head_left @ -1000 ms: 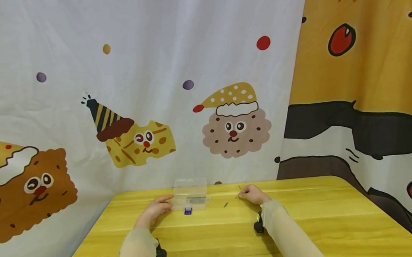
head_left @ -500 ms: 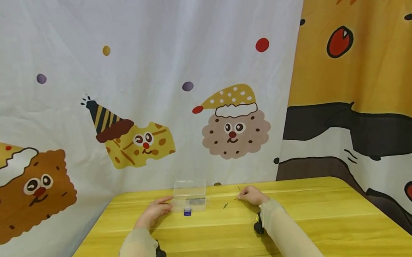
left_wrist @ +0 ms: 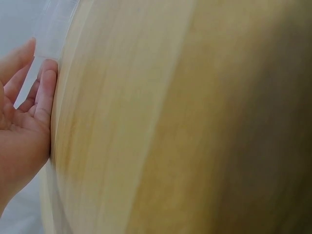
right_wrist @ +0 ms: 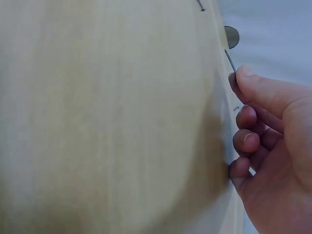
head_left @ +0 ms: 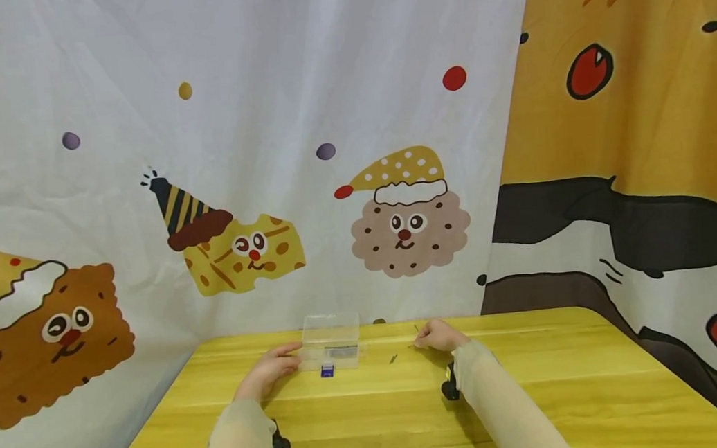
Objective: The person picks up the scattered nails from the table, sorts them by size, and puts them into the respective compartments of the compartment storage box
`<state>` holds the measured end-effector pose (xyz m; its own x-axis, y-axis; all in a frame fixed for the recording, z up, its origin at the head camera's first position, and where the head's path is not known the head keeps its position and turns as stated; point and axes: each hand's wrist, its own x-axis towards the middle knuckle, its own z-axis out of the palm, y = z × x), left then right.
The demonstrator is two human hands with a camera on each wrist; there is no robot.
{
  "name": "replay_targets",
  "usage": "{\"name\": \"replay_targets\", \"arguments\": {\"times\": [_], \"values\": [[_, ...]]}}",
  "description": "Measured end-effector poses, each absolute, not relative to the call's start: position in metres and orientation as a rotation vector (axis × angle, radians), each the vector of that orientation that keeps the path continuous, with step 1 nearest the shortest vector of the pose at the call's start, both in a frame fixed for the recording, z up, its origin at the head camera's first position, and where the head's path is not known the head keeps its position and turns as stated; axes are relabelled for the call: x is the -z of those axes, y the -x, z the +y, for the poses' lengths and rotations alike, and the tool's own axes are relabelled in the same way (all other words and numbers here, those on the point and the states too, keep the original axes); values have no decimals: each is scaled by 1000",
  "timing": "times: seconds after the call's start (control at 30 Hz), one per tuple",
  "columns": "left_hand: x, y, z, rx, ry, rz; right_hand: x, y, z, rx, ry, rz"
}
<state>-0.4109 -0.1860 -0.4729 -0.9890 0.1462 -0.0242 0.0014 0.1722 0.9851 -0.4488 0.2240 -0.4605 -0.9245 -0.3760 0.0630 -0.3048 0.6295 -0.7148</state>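
Observation:
My right hand (head_left: 440,336) is at the far side of the table, pinching a thin dark nail (right_wrist: 230,61) between thumb and forefinger. Its pointed end sticks out past the fingertips; the other fingers curl in. Loose nails (head_left: 393,358) lie on the table to the left of this hand, and another nail (head_left: 416,327) lies just beyond it. My left hand (head_left: 270,370) rests at the left side of a clear plastic box (head_left: 331,329), its fingers fairly straight against the wall. The box's lid stands raised at the back, and something dark and thin lies inside.
A blue label (head_left: 327,370) shows at the front of the box. The wooden table (head_left: 372,417) ends at a printed cloth (head_left: 329,247) hanging close behind the box. Black wrist cameras sit under both sleeves.

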Motion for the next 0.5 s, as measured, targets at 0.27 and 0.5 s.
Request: {"name": "replay_targets", "arguments": {"times": [0.27, 0.5], "values": [[475, 411, -186, -1941, -128, 2327, 450, 448, 220, 1255, 605, 2755], [476, 412, -186, -1943, -111, 2325, 434, 449, 216, 1241, 675, 2786]]}}
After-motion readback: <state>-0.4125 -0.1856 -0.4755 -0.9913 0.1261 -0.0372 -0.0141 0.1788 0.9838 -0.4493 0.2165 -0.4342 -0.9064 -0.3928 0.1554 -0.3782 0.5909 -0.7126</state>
